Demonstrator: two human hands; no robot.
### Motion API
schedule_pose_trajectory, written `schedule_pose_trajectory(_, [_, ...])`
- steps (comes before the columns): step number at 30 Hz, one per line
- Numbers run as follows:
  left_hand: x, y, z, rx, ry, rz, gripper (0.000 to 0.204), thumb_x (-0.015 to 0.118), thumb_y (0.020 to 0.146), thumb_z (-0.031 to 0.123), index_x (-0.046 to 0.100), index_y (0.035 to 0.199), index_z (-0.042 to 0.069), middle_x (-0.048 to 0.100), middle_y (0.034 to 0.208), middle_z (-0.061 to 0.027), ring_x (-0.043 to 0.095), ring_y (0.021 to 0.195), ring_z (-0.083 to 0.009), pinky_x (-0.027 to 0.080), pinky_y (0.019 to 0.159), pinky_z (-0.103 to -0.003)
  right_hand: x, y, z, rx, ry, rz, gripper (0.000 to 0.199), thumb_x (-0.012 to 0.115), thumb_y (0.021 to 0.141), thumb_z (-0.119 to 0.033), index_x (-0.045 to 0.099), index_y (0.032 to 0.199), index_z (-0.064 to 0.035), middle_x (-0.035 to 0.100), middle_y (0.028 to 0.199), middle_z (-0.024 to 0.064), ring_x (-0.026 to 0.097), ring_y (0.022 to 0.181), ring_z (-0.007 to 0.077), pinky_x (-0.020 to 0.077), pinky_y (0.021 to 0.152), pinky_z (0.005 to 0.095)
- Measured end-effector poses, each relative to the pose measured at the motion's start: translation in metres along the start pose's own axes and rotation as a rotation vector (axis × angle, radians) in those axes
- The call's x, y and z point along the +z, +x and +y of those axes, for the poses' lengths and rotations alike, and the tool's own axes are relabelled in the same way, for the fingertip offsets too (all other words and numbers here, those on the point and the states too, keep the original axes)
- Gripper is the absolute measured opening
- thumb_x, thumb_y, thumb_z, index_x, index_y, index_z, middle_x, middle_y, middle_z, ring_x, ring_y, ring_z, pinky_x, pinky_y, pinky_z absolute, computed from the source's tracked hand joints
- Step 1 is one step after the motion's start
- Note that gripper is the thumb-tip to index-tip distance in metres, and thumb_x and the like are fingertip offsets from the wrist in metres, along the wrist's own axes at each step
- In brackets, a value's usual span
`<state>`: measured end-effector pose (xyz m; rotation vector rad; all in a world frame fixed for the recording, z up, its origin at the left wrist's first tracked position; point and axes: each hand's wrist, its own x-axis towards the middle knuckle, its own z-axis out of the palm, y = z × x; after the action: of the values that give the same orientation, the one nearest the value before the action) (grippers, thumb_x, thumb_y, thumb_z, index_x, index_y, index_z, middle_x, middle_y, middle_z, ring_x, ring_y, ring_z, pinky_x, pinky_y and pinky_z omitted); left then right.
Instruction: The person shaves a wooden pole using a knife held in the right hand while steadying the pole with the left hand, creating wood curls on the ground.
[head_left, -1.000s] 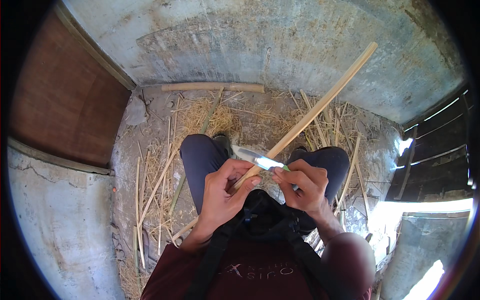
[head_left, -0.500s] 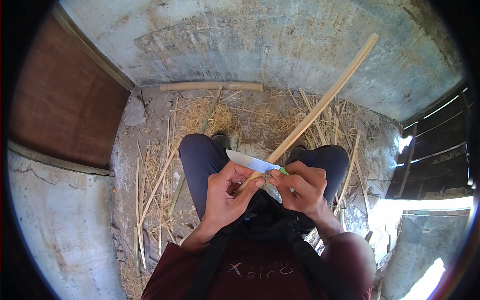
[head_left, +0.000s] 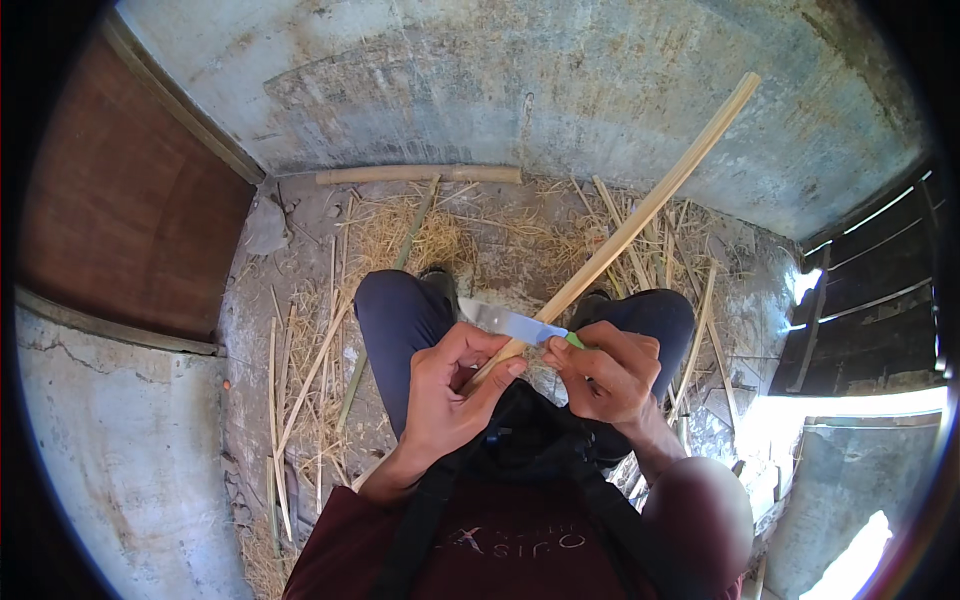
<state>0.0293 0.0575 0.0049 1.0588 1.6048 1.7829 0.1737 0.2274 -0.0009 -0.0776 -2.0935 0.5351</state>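
A long pale strip of split bamboo (head_left: pixel 650 205) slants up from my lap toward the wall at the far right. My left hand (head_left: pixel 450 390) pinches its near end between thumb and fingers. In my right hand (head_left: pixel 608 372) is a knife (head_left: pixel 510 324), gripped by its green handle, most of which my fingers hide. The blade points left and lies across the strip, just beyond my left fingers. Whether its edge is biting into the bamboo I cannot tell.
Curly shavings (head_left: pixel 400 230) and several thin strips litter the floor around my feet. A thick bamboo pole (head_left: pixel 420 174) lies along the foot of the stained wall (head_left: pixel 430 100). A brown panel (head_left: pixel 135 190) stands at left, dark slatted boards (head_left: pixel 870 300) at right.
The knife has shifted slightly down and right along with my right hand, its blade tilting a little. My left hand keeps its hold on the bamboo strip, which has barely moved.
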Motion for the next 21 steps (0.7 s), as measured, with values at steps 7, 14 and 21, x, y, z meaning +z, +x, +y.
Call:
schedule_pose_trajectory(7, [-0.001,-0.001,0.000,-0.027,0.031,-0.007,0.017,0.078,0.101,0.001,0.065,0.110,-0.005,0.080,0.096,-0.0108,0.069,0.091,-0.0038,0.053,0.070,-0.020,-0.002,-0.003,0.003,0.003,-0.028,0.003,0.029,0.096,0.074,-0.008,0.082,0.100,-0.0129,0.066,0.076,0.0022,0.060,0.050,0.0145,0.0438,0.044,0.0296])
schedule_pose_trajectory(14, [-0.002,-0.001,0.002,-0.027,0.082,-0.021,0.017,0.079,0.101,0.001,0.066,0.110,-0.005,0.080,0.092,-0.0091,0.067,0.087,-0.0019,0.050,0.067,-0.019,-0.006,-0.001,0.004,-0.032,-0.058,0.012,0.026,0.095,0.075,-0.007,0.080,0.097,-0.0118,0.066,0.075,0.0033,0.061,0.051,0.0151,0.0442,0.044,0.0301])
schedule_pose_trajectory(21, [-0.012,-0.008,0.003,-0.051,0.093,0.012,0.017,0.079,0.100,0.000,0.066,0.110,-0.006,0.080,0.092,-0.0104,0.070,0.087,-0.0047,0.052,0.069,-0.020,-0.023,0.006,0.022,0.046,-0.135,0.112,0.019,0.092,0.080,-0.002,0.077,0.091,-0.0051,0.069,0.075,0.0071,0.063,0.052,0.0173,0.0439,0.045,0.0306])
